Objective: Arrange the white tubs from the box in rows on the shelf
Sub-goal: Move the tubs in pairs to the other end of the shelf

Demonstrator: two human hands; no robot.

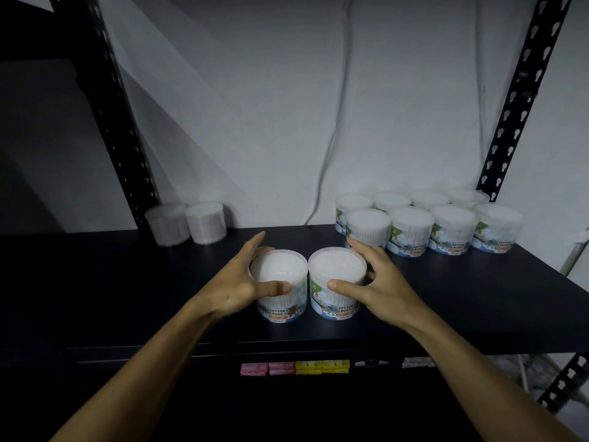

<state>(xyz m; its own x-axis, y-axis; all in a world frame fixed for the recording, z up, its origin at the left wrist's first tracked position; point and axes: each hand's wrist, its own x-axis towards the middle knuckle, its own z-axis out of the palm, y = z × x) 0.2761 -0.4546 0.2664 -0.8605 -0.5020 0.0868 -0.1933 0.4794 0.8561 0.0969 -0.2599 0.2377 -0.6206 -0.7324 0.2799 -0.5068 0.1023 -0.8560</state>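
Two white cotton-bud tubs stand side by side near the front of the black shelf [478,301]. My left hand [242,282] grips the left tub [280,291], thumb on its front and fingers round its back. Around the right tub [336,282] my right hand [379,282] is wrapped the same way. At the back right, several more tubs [411,231] stand in two rows against the wall. The box is not in view.
Two plain tubs [188,223] stand at the back left beside a black upright post [124,148]. Another post [510,122] rises at the right. A cable [328,148] hangs down the wall. Pink and yellow packs [294,367] lie on the shelf below.
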